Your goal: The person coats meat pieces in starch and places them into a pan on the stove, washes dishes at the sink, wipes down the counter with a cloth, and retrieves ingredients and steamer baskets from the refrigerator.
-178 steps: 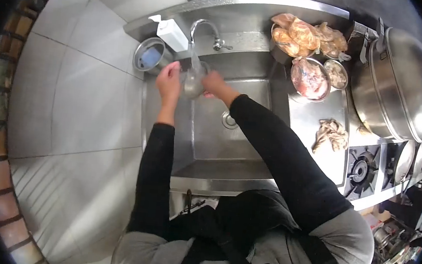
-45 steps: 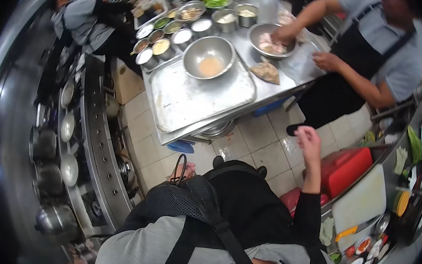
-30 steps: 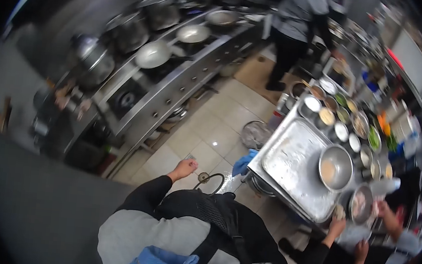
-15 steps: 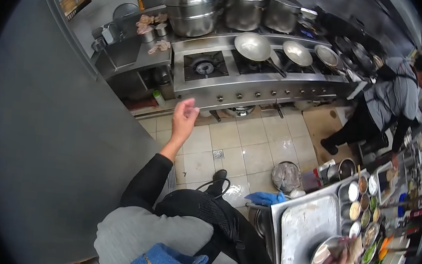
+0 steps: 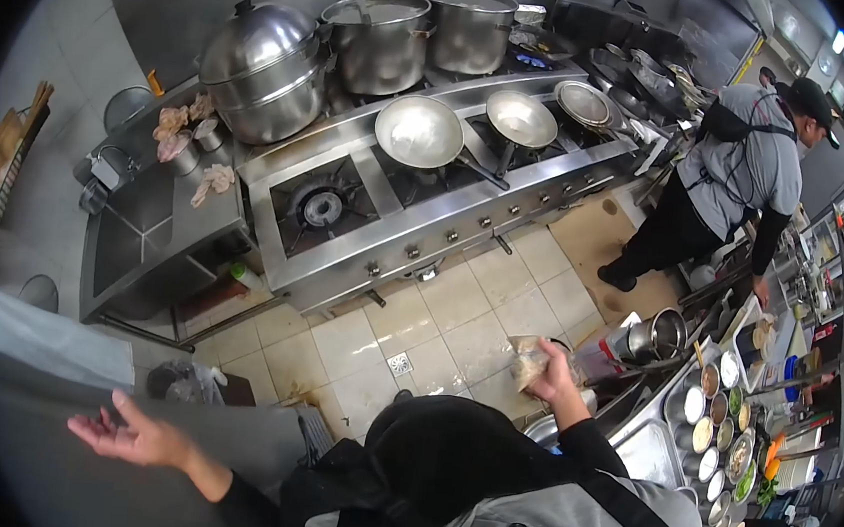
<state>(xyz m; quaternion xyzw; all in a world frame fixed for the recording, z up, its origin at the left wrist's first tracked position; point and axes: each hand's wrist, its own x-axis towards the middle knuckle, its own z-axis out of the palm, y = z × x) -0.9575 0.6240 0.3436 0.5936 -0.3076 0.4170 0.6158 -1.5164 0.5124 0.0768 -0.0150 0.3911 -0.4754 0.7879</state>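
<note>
- So that baggie (image 5: pixel 528 364), see-through with brownish stuff inside, is in the right hand (image 5: pixel 557 378), grip clamped on it.
- Moments ago it was over the metal bowl; now it's out above the floor tiles (image 5: pixel 433 367).
- It sits against the fingers, poking out toward the left hand (image 5: pixel 134 437).
- That grip's wide apart, fingers spread near the grey surface (image 5: pixel 241 443).

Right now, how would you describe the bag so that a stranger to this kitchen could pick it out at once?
Start at the long stove and come down across the tiled floor to the wearer's right hand. It holds a small, crumpled, tan bag. Unlike the steel pots to its right, the bag is soft-looking and gripped in a hand.
</note>
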